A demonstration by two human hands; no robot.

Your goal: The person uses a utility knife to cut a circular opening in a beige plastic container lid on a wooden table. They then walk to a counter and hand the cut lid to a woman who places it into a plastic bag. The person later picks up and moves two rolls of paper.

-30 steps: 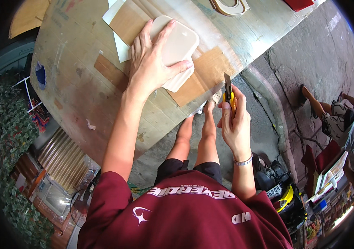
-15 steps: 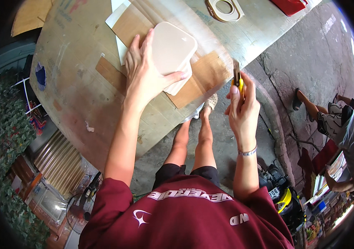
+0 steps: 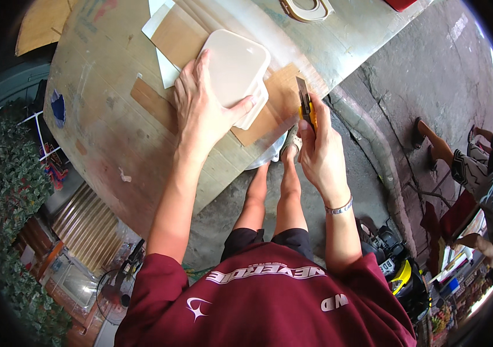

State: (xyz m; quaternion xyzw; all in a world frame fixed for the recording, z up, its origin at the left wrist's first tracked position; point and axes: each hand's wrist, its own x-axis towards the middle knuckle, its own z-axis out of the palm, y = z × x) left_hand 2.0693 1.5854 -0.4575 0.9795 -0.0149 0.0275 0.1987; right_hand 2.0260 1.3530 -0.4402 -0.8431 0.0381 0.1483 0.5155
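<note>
My left hand [image 3: 203, 110] grips a pale, round-cornered plastic container [image 3: 238, 66], fingers along its left side and thumb on its near side. Stepped pale edges show below its top face. Under it lies a brown cardboard sheet [image 3: 278, 95] on the worn table, at the near edge. Closed around a yellow and black utility knife [image 3: 307, 107], my right hand [image 3: 323, 150] is just right of the cardboard. The knife's blade is out and points away from me, apart from the container.
The wooden table [image 3: 102, 115] has its near edge before my legs. Further off lie a cardboard piece [image 3: 176, 36], a narrow cardboard strip [image 3: 153, 98], a beige ring-shaped part [image 3: 310, 8] and a red object [image 3: 401, 3]. Another person [image 3: 484, 191] is at the right, near a motorbike [image 3: 394, 266].
My right hand has moved left with the utility knife, bringing the blade nearer the container. The left hand keeps its grip on the container; the view has shifted slightly.
</note>
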